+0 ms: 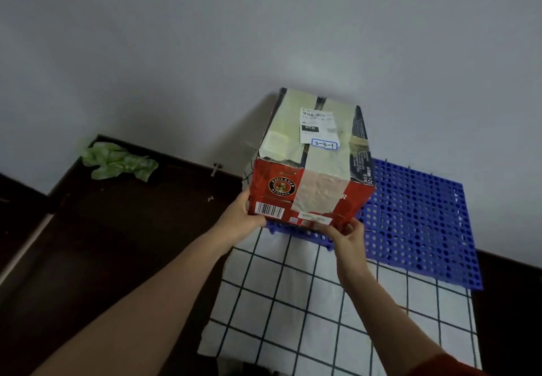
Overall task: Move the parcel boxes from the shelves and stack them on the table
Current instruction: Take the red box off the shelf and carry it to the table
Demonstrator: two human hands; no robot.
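A red parcel box (311,155) with a Paulaner logo, tape and a white shipping label marked 3-3-1 stands on the blue perforated mat (416,223) at the far end of the table (293,302), close to the wall. My left hand (245,217) grips the box's near lower left corner. My right hand (346,236) holds its near lower right edge, fingers curled at the bottom. The box's underside and far side are hidden.
The table carries a white cloth with a dark grid. A grey wall rises right behind the box. Dark floor lies to the left, with a crumpled green bag (120,161) near the wall. No shelves are in view.
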